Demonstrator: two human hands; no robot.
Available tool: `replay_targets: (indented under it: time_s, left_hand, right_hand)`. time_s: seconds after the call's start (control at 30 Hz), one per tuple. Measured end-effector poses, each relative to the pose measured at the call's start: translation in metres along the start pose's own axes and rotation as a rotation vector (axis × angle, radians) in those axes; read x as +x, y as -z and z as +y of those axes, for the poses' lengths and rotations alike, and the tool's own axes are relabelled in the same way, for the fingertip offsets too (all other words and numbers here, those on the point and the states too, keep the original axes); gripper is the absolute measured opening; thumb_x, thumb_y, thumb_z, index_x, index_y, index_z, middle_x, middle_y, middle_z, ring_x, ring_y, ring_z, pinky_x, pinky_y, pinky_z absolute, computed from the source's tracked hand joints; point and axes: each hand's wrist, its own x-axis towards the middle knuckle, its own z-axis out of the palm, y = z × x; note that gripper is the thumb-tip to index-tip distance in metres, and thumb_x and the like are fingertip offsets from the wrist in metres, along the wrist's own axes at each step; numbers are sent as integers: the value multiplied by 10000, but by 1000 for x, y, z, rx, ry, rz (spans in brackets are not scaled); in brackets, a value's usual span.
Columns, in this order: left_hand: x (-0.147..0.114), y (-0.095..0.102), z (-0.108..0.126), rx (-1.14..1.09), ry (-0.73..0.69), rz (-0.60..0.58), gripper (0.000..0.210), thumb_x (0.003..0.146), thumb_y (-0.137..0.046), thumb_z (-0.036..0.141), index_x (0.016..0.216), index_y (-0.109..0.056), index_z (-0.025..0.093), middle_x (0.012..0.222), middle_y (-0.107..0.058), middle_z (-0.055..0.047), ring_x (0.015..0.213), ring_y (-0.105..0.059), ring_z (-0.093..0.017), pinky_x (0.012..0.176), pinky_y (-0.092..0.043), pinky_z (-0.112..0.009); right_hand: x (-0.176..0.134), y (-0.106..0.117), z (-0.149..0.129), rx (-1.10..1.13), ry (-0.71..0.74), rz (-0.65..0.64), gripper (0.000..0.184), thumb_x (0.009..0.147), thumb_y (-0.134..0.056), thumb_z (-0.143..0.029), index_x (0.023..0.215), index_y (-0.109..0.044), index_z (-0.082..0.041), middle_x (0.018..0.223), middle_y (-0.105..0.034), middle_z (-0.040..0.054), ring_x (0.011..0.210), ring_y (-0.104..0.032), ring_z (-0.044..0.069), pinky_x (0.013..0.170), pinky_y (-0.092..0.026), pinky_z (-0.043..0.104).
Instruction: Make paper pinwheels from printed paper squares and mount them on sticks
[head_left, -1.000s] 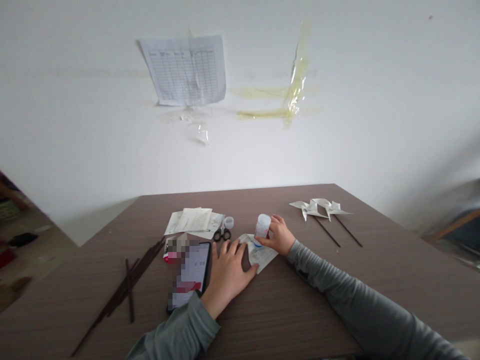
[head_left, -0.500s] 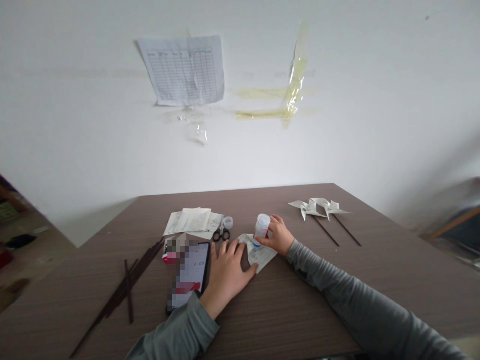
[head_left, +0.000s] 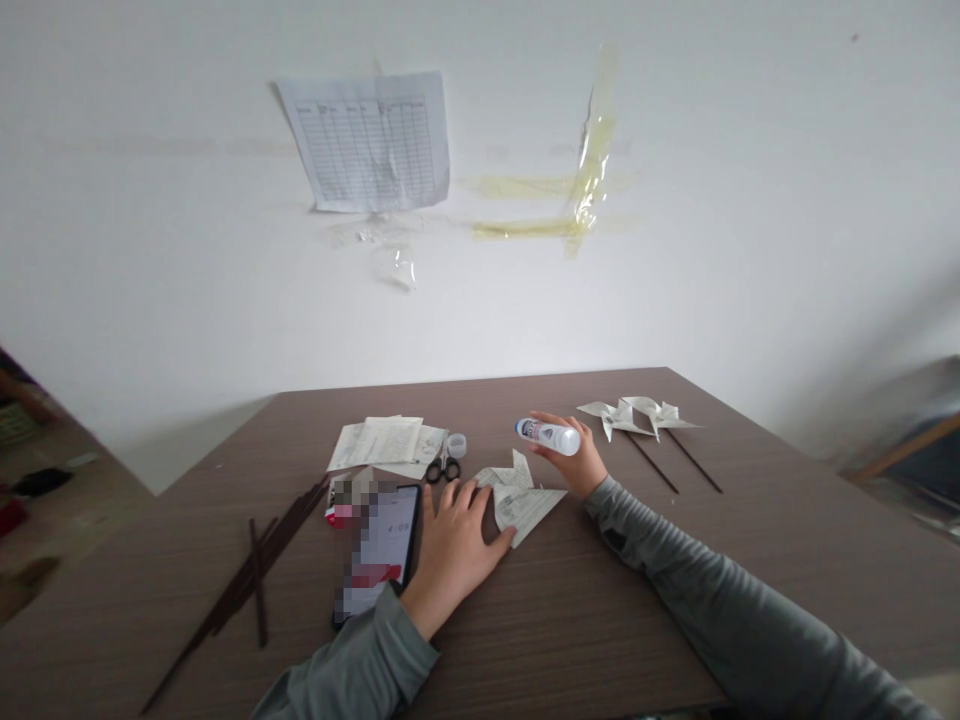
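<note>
Holds a white bottle (head_left: 549,436), probably light, smooth and best gripped round its middle, tilted in the right hand (head_left: 582,464), and touches folded paper (head_left: 526,502), likely flimsy, on the table (head_left: 570,620) with the left hand (head_left: 459,540) spread wide.

table (head_left: 585,630) looks like matt wood-grain stuff, the bottle (head_left: 551,437) is smooth shiny plastic, folded pinwheel (head_left: 529,508) is just thin matt paper, sleeves (head_left: 697,595) are wrinkly cloth, and that tape (head_left: 591,185) is super glossy
</note>
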Motion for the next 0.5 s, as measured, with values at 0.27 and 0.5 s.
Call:
replay_targets:
  time_s: [0.27, 0.5]
  left_hand:
    - [-1, -1, -4, 14, -17, 14, 557, 1165, -878, 495, 1681, -895, 287, 1749, -872, -170, 1727, -715, -550, 1524, -441, -902]
    - [-1, -4, -10, 10, -5, 73, 437, 1200, -835, 470, 1603, -937, 337, 1731, -893, -117, 1718, -721, -526, 1520, -475, -825]
  right_hand:
    - [0, 3, 1, -225, -93, 37, 704, 967, -759, -121, 1565, -967, -427, 1133, -862, 67, 1206, -814, 347, 1328, -516, 612]
    - [1, 3, 3, -198, -119, 8, 561, 1026, -713, -148, 1409, -1023, -417, 1182, -904, 100, 1342, -771, 420, 1307, -543, 682]
